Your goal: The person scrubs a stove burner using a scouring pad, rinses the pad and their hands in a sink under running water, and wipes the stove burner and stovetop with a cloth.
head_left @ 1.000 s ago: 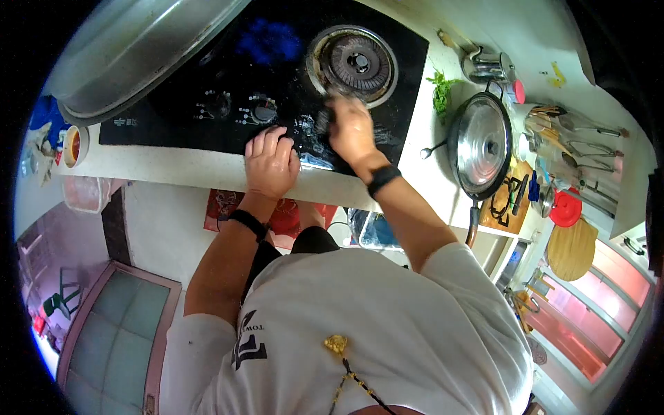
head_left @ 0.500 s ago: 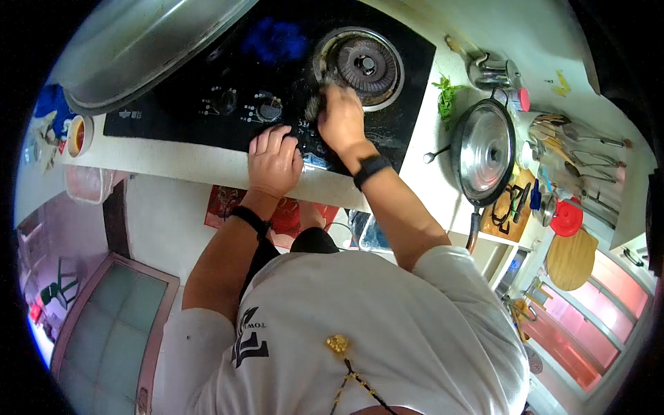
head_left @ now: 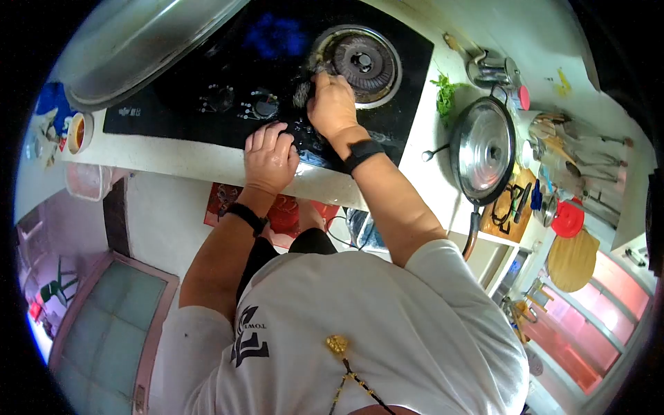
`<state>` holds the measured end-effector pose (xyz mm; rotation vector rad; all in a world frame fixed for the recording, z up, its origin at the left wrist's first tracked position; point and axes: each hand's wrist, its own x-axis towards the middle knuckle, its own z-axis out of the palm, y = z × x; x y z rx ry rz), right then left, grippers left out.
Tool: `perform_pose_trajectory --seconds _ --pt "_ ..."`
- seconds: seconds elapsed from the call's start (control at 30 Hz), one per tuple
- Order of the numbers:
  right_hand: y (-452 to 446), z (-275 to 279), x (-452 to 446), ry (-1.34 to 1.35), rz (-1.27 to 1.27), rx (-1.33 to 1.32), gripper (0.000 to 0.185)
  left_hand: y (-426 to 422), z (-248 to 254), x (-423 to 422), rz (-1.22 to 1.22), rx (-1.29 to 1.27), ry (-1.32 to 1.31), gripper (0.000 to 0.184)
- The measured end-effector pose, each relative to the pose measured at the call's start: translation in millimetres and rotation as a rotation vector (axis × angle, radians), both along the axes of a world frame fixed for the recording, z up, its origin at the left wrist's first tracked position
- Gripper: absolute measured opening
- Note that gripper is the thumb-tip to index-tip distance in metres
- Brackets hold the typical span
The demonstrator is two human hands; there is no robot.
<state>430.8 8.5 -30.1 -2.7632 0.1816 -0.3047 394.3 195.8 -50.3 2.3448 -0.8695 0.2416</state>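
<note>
My right hand (head_left: 333,107) is closed on a grey steel wool scrubber (head_left: 301,94), which is pressed to the black glass cooktop (head_left: 173,111) at the near-left side of the burner (head_left: 363,63). Most of the scrubber is hidden behind the fingers. Wet marks show on the glass around it. My left hand (head_left: 271,158) rests with fingers stretched out on the cooktop's front edge, nearest a control knob (head_left: 265,106). A second knob (head_left: 221,99) sits further left.
A range hood (head_left: 145,55) overhangs the upper left. Right of the cooktop are a lidded pan (head_left: 484,149), green leaves (head_left: 445,95) and a metal kettle (head_left: 492,71). A small bowl (head_left: 80,133) stands on the left counter. Utensils (head_left: 560,145) stand further right.
My right hand has shifted slightly left and up with the scrubber, along the burner's edge. My left hand has slid a little to the left.
</note>
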Motion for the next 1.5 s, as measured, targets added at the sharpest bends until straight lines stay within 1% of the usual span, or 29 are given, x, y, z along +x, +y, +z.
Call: perform_pose_trajectory --seconds 0.07,0.1,0.17,0.2,0.3,0.33,0.4,0.47,0.53,0.57,0.63,0.7,0.77,0.8,0.87,0.93,1.0,1.07,1.1,1.13,1.2,1.27,1.33,1.4,1.47,1.5 --pt "-19 4 -26 -0.004 0.122 -0.035 0.036 0 -2 0 0.014 0.008 -0.02 0.02" --pt "-33 5 -42 -0.047 0.171 -0.037 0.038 0 -7 -1 0.002 -0.036 -0.011 0.021" --pt "-70 12 -67 0.06 0.187 -0.09 0.039 0 -3 -2 -0.003 -0.028 0.01 0.02" --pt "-88 17 -75 0.09 0.192 -0.119 0.038 1 -1 -1 -0.004 -0.007 0.029 0.02" --pt "-128 19 -74 0.057 0.307 -0.159 0.035 0 0 0 0.018 -0.006 0.002 0.019" --pt "-136 17 -73 0.058 0.308 -0.165 0.035 0 0 0 0.018 -0.005 0.001 0.018" --pt "-149 14 -69 0.038 0.171 -0.183 0.036 0 1 -1 0.02 -0.019 -0.005 0.017" --pt "-158 10 -63 0.004 0.201 -0.172 0.037 -2 -1 5 0.028 -0.03 -0.009 0.016" --pt "-158 14 -60 0.035 0.165 -0.223 0.037 0 4 1 0.02 -0.028 0.029 0.015" --pt "-164 9 -56 0.068 0.152 -0.225 0.034 0 3 1 0.015 -0.026 0.029 0.015" --pt "-165 7 -45 0.052 0.135 -0.239 0.033 -1 1 6 0.026 -0.027 0.009 0.015" --pt "-156 4 -53 0.062 0.1 -0.241 0.031 1 2 0 0.016 -0.016 0.015 0.015" --pt "-132 1 -58 -0.005 0.021 -0.197 0.028 0 3 1 0.013 -0.009 0.018 0.015" --pt "-122 -4 -63 -0.041 0.053 -0.197 0.026 0 3 1 0.012 -0.007 0.016 0.015" --pt "-90 0 -68 -0.042 0.04 -0.148 0.024 0 0 0 0.016 0.008 0.014 0.016" --pt "-56 2 -63 -0.114 0.051 -0.139 0.024 0 -1 -1 0.011 0.0 0.016 0.018" --pt "-61 5 -64 -0.079 0.013 -0.125 0.026 -1 -2 -2 0.003 -0.013 0.003 0.02" --pt "-89 13 -74 -0.033 0.125 -0.127 0.027 -1 -4 -1 0.012 0.001 -0.004 0.02" --pt "-108 12 -78 0.033 0.096 -0.171 0.027 -2 -4 0 0.013 0.001 -0.01 0.02" --pt "-123 12 -75 0.045 0.048 -0.16 0.025 -1 -4 1 0.011 -0.001 -0.013 0.02" --pt "-116 -3 -65 -0.082 0.062 -0.157 0.024 0 -4 -2 0.005 0.006 0.003 0.02" --pt "-75 0 -62 -0.114 -0.017 -0.185 0.022 -2 0 0 0.02 0.013 -0.019 0.018" --pt "-45 -4 -66 -0.158 0.102 -0.079 0.024 -3 -1 -1 0.022 0.001 -0.027 0.018" --pt "-43 3 -59 -0.083 0.141 -0.026 0.025 -1 -2 -1 0.017 0.008 -0.028 0.018" --pt "-71 8 -64 -0.039 0.188 -0.062 0.028 -1 -7 0 0.011 -0.003 -0.031 0.019" --pt "-85 9 -71 -0.038 0.15 -0.106 0.033 -1 -6 -1 0.018 0.033 -0.034 0.019"
